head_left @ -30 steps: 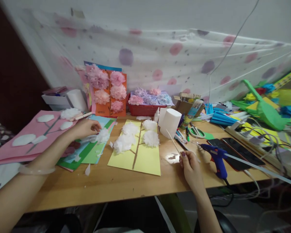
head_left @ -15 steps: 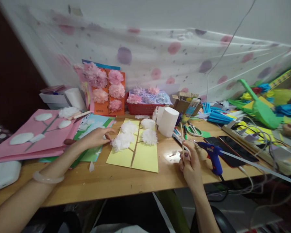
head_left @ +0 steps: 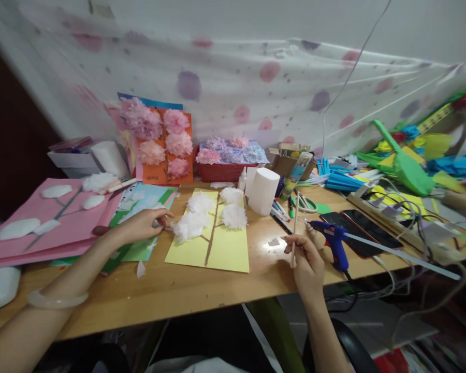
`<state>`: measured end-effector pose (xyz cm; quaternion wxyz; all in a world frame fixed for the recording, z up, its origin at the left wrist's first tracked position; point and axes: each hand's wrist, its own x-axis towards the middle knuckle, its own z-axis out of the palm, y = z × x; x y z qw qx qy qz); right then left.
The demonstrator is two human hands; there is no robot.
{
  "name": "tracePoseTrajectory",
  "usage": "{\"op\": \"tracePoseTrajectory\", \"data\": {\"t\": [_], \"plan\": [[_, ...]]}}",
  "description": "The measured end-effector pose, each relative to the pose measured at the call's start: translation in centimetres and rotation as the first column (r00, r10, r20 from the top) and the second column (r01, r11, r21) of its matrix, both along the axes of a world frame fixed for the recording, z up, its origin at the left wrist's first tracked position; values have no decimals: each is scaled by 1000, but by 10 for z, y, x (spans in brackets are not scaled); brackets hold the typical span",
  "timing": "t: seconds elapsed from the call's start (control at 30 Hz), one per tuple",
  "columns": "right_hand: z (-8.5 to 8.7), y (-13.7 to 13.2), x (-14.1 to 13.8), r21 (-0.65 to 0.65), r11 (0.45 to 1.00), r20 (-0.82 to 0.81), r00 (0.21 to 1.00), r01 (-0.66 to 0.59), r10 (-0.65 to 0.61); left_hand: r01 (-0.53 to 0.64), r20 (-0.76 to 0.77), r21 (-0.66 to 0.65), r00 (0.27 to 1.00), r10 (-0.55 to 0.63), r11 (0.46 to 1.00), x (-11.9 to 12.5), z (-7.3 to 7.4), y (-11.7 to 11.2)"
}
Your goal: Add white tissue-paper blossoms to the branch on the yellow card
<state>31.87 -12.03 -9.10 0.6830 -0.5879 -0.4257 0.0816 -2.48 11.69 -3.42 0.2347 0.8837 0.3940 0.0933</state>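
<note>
My left hand [head_left: 145,225] hovers at the left edge of a yellow sheet [head_left: 229,255], its fingers loosely bent and apart, beside a fluffy white tissue paper flower [head_left: 189,227]. Whether the fingertips touch the flower I cannot tell. Several such white flowers sit on the sheet along a painted brown stem [head_left: 209,242]. Over the table, right of the sheet, my right hand [head_left: 308,261] is closed around a thin wooden stick [head_left: 296,220], which points upward. Close to that hand lies a blue glue gun [head_left: 336,243] with a long glue stick in it.
A white paper roll [head_left: 263,191] stands behind the sheet. Pink paper [head_left: 83,223] with white shapes lies left. Two phones [head_left: 353,235] and a power strip [head_left: 407,223] with cables are right. Behind stands a red basket [head_left: 221,172]. Another person's arm [head_left: 462,199] shows far right.
The camera view has shifted slightly, so most things appear further left. My left hand has drawn back a little from the white flower. My right hand still holds the stick.
</note>
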Motion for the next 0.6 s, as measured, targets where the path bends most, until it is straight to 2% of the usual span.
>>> {"op": "tracePoseTrajectory", "data": {"t": [0.13,0.27,0.43,0.6], "plan": [[7,-1,-4,81,995,63,997,-56,51,-27,16,-7,1000,27,1000,-4,7,1],[7,-3,-8,103,995,-45,999,-18,22,-27,2,92,1000,27,995,-4,9,5],[6,-6,-11,96,995,-108,994,29,-19,83,-32,239,996,-77,967,-2,-1,10],[7,-4,-18,145,989,-108,994,7,8,44,-51,298,998,-30,953,-7,-10,10]]}}
